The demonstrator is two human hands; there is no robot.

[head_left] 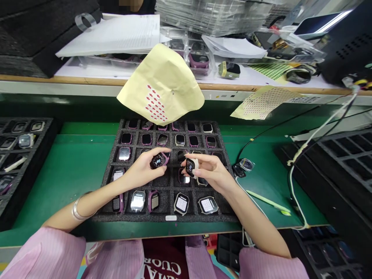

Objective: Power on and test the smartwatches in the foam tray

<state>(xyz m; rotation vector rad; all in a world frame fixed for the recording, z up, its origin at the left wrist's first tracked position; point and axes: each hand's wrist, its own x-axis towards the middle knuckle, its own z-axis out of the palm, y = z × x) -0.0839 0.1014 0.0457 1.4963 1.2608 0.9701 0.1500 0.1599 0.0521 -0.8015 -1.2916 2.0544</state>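
1. Stretches from left to right as a green workbench [78,155].
2. Bears at the middle a black foam tray [203,217], flat and close to the front edge.
3. Carries at the left a second foam tray [40,155], partly out of view.
4. Holds, just right of the middle tray, a round device [247,164] beside a small black block [238,170], both too small to identify.
5. Supports, farther right, a light-green pen-like tool [267,198], lying aslant near a white cable [291,182].
6. Runs behind and above as a shelf with a wooden front edge [87,80].
7. Carries up there, at the left, black foam blocks [29,50], next to a clear plastic tray [101,62] partly hidden under paper.
8. Bears toward the right an olive-green watch [231,69], a green gridded sheet [271,70] and a dark coiled strap [299,75].
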